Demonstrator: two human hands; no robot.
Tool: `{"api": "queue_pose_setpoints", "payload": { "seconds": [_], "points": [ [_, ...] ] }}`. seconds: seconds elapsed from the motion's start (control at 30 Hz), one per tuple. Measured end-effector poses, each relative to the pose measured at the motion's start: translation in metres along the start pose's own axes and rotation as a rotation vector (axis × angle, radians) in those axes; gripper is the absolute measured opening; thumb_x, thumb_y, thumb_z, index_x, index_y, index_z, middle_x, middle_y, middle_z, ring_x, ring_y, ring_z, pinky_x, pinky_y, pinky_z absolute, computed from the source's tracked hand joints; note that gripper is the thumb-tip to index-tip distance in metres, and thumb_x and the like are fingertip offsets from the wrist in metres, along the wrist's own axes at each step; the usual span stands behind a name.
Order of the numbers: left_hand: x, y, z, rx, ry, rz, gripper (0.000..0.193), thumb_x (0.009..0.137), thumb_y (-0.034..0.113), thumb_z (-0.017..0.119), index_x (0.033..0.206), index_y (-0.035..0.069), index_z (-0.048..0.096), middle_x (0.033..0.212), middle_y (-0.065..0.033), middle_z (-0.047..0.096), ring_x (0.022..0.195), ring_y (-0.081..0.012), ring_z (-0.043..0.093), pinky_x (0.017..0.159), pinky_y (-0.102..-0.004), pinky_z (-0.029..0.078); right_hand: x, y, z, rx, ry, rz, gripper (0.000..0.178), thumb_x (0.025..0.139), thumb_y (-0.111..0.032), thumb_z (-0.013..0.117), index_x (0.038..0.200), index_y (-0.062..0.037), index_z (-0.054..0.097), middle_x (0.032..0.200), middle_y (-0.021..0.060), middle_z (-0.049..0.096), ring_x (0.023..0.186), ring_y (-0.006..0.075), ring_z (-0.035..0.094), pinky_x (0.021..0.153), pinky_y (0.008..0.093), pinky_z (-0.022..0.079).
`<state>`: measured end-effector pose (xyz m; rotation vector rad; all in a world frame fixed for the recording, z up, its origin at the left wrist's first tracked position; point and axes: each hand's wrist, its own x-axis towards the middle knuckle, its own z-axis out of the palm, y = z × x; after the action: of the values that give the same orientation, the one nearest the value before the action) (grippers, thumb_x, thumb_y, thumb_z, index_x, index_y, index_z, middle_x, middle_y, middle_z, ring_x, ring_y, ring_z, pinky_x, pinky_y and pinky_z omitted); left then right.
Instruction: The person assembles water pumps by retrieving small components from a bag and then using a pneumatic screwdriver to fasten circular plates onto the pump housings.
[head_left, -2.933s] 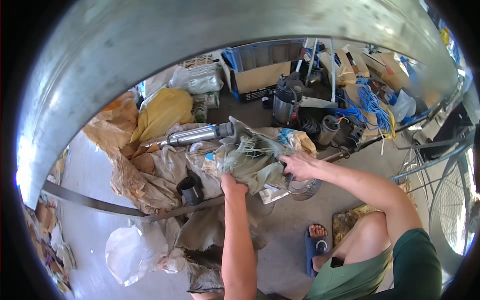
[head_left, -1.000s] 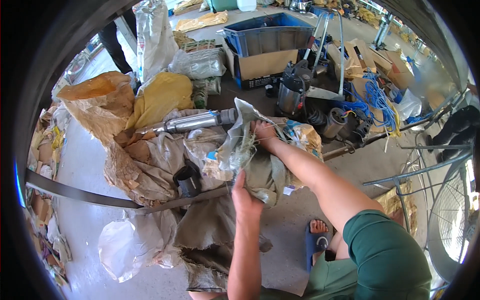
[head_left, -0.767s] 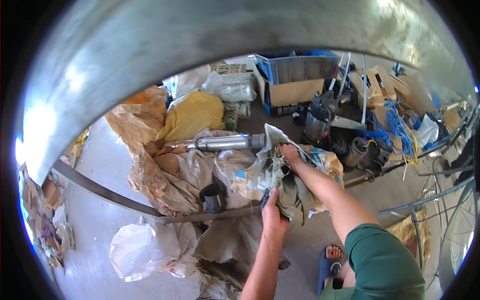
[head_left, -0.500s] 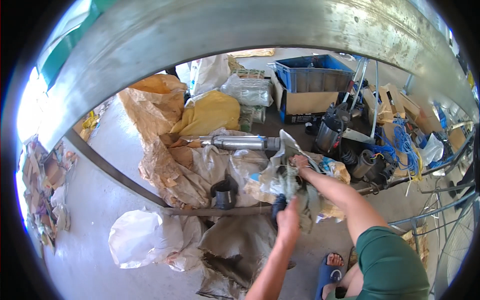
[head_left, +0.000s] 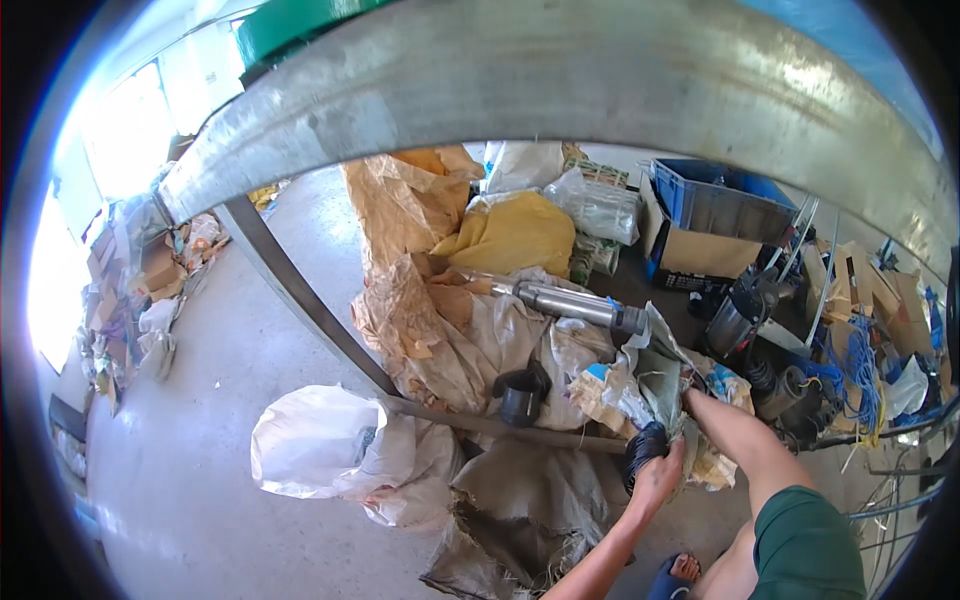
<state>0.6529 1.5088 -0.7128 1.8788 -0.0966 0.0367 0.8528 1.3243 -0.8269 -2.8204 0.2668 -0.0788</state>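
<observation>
One black bundle [head_left: 644, 452] is clamped in my left hand [head_left: 660, 480]; my right hand [head_left: 690, 384], at the sack [head_left: 661, 385], hides its grip. Likely sorting; next needs a steady sack.

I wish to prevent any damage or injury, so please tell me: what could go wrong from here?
The silver metal cylinder lies on crumpled sacks, its dark end close to the grey-green sack at the right hand; a tug there might roll it. The black cup-shaped part sits close beside the metal rail and could be knocked over it. The left hand holds a black bundle close to that sack, so the two might snag.
</observation>
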Motion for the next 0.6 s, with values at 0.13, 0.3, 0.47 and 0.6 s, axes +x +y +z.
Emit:
{"api": "queue_pose_setpoints", "payload": {
  "seconds": [0.13,0.3,0.47,0.6],
  "points": [
    [0.003,0.008,-0.006,-0.156,-0.066,-0.14,0.034,0.091,0.038,0.056,0.09,0.005,0.064,0.077,-0.0195,0.063,0.074,-0.0394,0.061,0.068,-0.0472,0.045,0.004,0.001,0.0,0.081,-0.038,0.032,0.024,0.088,-0.025,0.057,0.099,-0.0063,0.067,0.096,0.0134,0.07,0.085,0.031,0.068,0.072,0.0447,0.055],
    [0.016,-0.004,-0.019,0.078,-0.225,-0.188,0.045,0.094,0.047,0.05,0.093,0.005,0.064,0.072,-0.0197,0.064,0.076,-0.0376,0.063,0.071,-0.045,0.047,0.007,-0.007,-0.011,0.275,-0.107,0.102,0.025,0.09,-0.024,0.055,0.103,-0.0053,0.066,0.098,0.0131,0.07,0.086,0.0301,0.068,0.073,0.0447,0.055],
    [0.032,-0.001,-0.016,0.074,0.105,0.016,0.049,0.094,0.048,0.049,0.084,0.003,0.063,0.064,-0.0187,0.06,0.07,-0.0359,0.062,0.067,-0.0451,0.046,-0.005,0.015,-0.027,0.693,-0.17,0.273,0.026,0.091,-0.023,0.054,0.106,-0.0043,0.065,0.1,0.0129,0.069,0.087,0.0292,0.067,0.074,0.0447,0.055],
    [0.038,0.01,-0.003,0.018,-0.009,-0.126,0.07,0.093,0.058,0.042,0.062,-0.001,0.061,0.054,-0.0161,0.058,0.059,-0.0318,0.062,0.063,-0.0393,0.048,0.003,0.027,-0.04,1.082,-0.243,0.444,0.027,0.093,-0.023,0.053,0.108,-0.0036,0.064,0.101,0.0126,0.069,0.088,0.0285,0.067,0.074,0.0447,0.055]
  ]
}}
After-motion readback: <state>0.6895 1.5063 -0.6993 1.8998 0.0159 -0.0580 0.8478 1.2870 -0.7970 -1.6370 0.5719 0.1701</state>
